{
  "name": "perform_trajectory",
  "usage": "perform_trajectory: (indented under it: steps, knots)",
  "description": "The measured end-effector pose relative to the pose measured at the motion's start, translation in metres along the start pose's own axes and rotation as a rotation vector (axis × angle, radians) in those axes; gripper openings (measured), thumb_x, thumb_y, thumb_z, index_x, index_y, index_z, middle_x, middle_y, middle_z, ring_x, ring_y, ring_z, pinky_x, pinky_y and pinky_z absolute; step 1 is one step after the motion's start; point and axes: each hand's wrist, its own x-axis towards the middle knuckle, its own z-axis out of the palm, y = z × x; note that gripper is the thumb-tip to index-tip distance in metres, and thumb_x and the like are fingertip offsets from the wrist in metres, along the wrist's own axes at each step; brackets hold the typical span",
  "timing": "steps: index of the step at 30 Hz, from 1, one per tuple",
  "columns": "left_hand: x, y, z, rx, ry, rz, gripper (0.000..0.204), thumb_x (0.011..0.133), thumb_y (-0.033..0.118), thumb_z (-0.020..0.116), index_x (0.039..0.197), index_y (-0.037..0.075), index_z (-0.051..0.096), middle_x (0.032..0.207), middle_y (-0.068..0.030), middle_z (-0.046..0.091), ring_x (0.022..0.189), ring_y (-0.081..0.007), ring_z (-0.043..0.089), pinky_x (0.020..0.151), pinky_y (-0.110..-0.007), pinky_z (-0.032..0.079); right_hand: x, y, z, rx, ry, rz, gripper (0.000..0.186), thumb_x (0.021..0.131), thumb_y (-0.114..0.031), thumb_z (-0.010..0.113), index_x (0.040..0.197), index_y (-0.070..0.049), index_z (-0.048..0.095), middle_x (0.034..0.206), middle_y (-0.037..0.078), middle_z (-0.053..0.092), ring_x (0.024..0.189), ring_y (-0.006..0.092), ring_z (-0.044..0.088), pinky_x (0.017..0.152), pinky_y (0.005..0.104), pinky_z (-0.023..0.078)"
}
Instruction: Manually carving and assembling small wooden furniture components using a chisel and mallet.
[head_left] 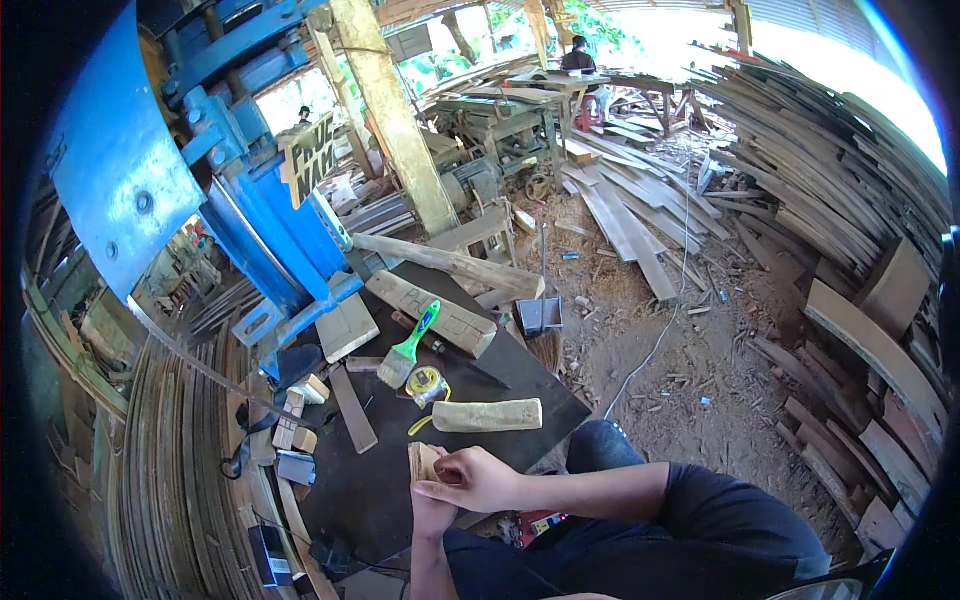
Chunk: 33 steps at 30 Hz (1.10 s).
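The wood block (422, 461) is at the near side of the dark worktop (350, 505). The left hand (431, 515) grips its lower part; the right hand (483, 481) pinches its side, contact partly hidden. Uneven pressure could slip it; reaching left risks the saw blade (190, 349).

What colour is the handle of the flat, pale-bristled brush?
The brush handle is bright green with a blue patch, seen in the head view.
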Motion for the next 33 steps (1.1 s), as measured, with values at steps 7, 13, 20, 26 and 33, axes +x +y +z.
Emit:
perform_trajectory:
  steps: [7,13,20,26,33]
  knots:
    - [-0.005,0.004,0.006,-0.089,0.04,0.051,0.046,0.077,0.006,0.078,0.115,0.004,0.053,0.103,-0.0016,0.059,0.092,-0.009,0.059,0.075,-0.025,0.051,-0.001,-0.004,-0.004,-0.16,0.024,-0.144,0.046,0.093,-0.033,0.071,0.067,-0.001,0.05,0.059,0.016,0.052,0.055,0.0349,0.056,0.052,0.0402,0.043]
    - [0.002,-0.001,0.008,-0.086,0.093,0.101,0.041,0.076,0.008,0.079,0.107,0.005,0.052,0.097,-0.0015,0.056,0.087,-0.0102,0.058,0.074,-0.025,0.05,0.001,-0.013,-0.009,-0.345,0.01,-0.189,0.034,0.09,-0.03,0.072,0.076,-0.004,0.058,0.065,0.013,0.057,0.062,0.0343,0.061,0.055,0.0422,0.047]
    - [0.001,-0.015,0.012,0.04,0.2,0.069,0.051,0.074,0.003,0.079,0.115,0.003,0.048,0.098,-0.0053,0.053,0.087,-0.0143,0.056,0.079,-0.029,0.049,0.015,-0.01,-0.046,-0.461,0.102,-0.471,0.044,0.083,-0.036,0.079,0.114,-0.009,0.064,0.098,0.012,0.063,0.088,0.0327,0.065,0.076,0.0411,0.053]
    - [-0.004,-0.015,0.013,0.282,0.247,0.182,0.067,0.073,0.005,0.082,0.128,0.0,0.043,0.102,-0.0077,0.05,0.095,-0.02,0.053,0.087,-0.033,0.047,0.01,0.017,-0.093,-0.948,0.16,-0.23,0.074,0.084,-0.045,0.073,0.146,-0.016,0.047,0.126,0.012,0.056,0.117,0.032,0.056,0.097,0.0434,0.048]
    - [-0.005,-0.016,0.015,0.237,0.279,0.201,0.061,0.077,0.006,0.079,0.121,0.002,0.036,0.104,-0.0094,0.041,0.098,-0.022,0.048,0.09,-0.036,0.043,-0.016,0.044,-0.081,-0.963,-0.007,0.077,0.072,0.082,-0.033,0.07,0.146,-0.01,0.044,0.121,0.014,0.061,0.11,0.0331,0.063,0.092,0.0435,0.052]
